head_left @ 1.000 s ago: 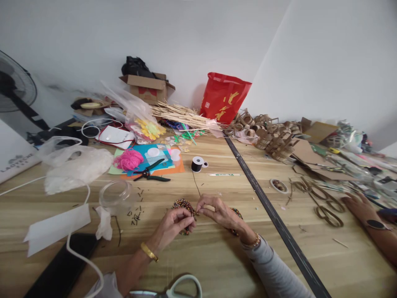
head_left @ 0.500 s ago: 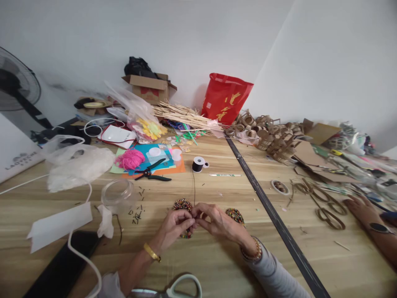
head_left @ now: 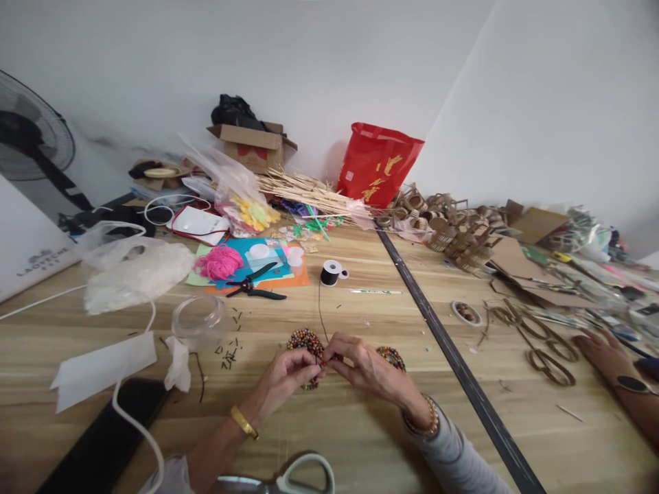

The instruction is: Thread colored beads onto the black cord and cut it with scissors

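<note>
Above the table my left hand (head_left: 288, 374) and my right hand (head_left: 364, 363) meet, fingertips pinched together. A thin black cord (head_left: 320, 309) runs from a white-rimmed spool (head_left: 330, 273) down to the pinched fingers, which hold it. Small reddish beads show between the fingertips, partly hidden. A coil of multicoloured beads (head_left: 305, 339) lies just behind my left hand, partly covered by it. Another multicoloured bead coil (head_left: 391, 357) sits behind my right wrist.
Large-handled scissors (head_left: 306, 473) lie at the front edge. Black-handled pliers (head_left: 252, 283) rest on coloured paper beside pink yarn (head_left: 220, 262). A clear plastic jar (head_left: 198, 317) stands left, near cut cord pieces. At the right are a bead dish (head_left: 466, 313) and another person's hand (head_left: 602, 350).
Both hands stay together at nearly the same spot, fingers shifting slightly. Reddish beads now show between the fingertips, and the cord from the spool bends more to the right.
</note>
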The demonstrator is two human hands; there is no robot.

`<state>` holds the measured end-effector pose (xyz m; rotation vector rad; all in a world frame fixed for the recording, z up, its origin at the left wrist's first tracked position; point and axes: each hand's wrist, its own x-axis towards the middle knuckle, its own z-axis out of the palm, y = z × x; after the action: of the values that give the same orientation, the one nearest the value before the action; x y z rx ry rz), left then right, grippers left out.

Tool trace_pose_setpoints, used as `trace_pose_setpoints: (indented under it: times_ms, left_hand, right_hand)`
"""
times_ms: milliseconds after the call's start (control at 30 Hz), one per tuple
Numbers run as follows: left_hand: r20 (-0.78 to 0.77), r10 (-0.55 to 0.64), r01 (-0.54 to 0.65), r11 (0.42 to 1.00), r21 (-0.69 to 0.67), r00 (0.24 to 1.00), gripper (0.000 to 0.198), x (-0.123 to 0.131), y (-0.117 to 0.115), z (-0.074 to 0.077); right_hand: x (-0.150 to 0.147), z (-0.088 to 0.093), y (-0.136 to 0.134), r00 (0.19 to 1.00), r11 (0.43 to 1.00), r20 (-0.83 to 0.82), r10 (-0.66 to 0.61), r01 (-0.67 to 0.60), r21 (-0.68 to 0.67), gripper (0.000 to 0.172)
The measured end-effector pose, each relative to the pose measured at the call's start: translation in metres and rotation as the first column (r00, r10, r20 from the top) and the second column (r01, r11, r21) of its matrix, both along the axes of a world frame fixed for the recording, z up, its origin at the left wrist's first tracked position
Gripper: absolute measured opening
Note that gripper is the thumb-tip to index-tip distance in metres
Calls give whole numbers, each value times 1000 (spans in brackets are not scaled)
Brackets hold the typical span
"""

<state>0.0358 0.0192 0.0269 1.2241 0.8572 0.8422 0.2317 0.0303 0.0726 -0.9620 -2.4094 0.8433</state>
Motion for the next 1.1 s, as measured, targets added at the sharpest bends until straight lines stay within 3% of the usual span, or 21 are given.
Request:
trace_pose_setpoints:
  times_ms: [133,267,367,533,1100]
  left_hand:
    - [-14,55,-55,998,8,998,33,-2,-4,15]
    - [-14,215,-215,977,-9,977,27,-11,-8,22]
    - [-20,335,-335,942,-10,942,21,-22,-9,19]
    - [-52,439,-439,898,10,897,18,-43,-9,8]
    - [-63,537,-533,843,66,841,18,-51,-2,3]
  right_hand:
    - [4,4,1,1000,1000,25,7,-7,1,12]
    - [13,7,6,1000,1000,-8,-26,26,9,13]
    - [19,9,10,997,998,-51,-59,60,21,13]
    - [28,11,13,990,994,-97,-101,105,38,12]
    - [34,8,16,991,995,-82,-102,102,-7,16]
